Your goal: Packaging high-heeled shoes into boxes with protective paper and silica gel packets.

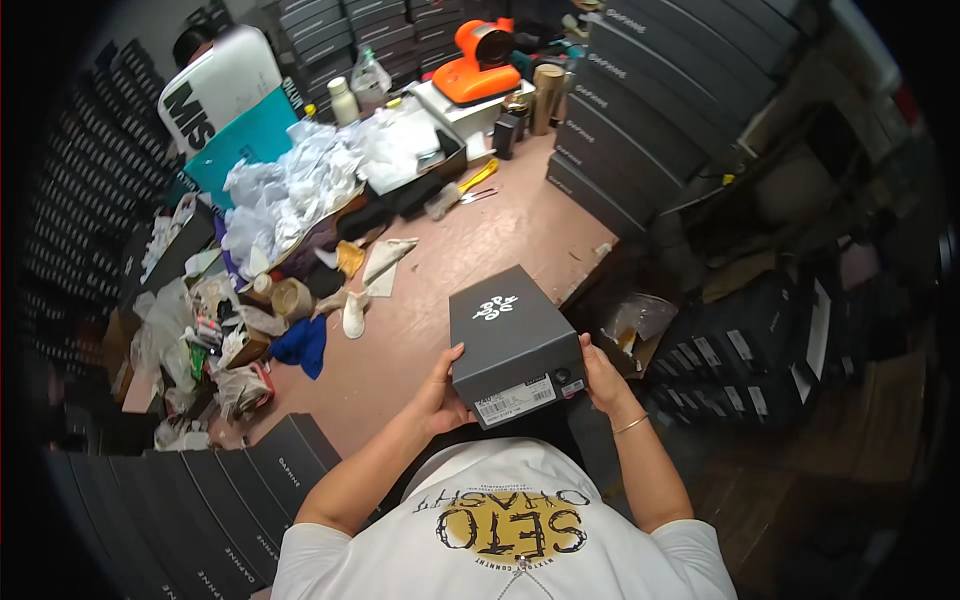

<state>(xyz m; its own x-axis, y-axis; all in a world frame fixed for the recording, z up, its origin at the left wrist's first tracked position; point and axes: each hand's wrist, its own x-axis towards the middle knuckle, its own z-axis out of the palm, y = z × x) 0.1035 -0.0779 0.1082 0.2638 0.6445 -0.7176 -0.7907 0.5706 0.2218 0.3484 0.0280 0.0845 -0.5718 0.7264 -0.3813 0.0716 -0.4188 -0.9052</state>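
Gripping a dark grey shoebox (512, 340) by its two sides, the left hand (440, 395) and right hand (603, 380) hold it closed-lidded above the tabletop's (520, 225) near edge. Crumpled white paper (290, 185) lies heaped toward the far left, and an orange machine (480, 62) stands at the far edge.

You hold a matt dark-grey cardboard shoebox (510, 340) with a paper end label. At eleven o'clock lies crumpled white tissue paper (290, 185); at twelve, a glossy orange plastic machine (480, 60). The pinkish tabletop (500, 240) looks worn and scuffed.
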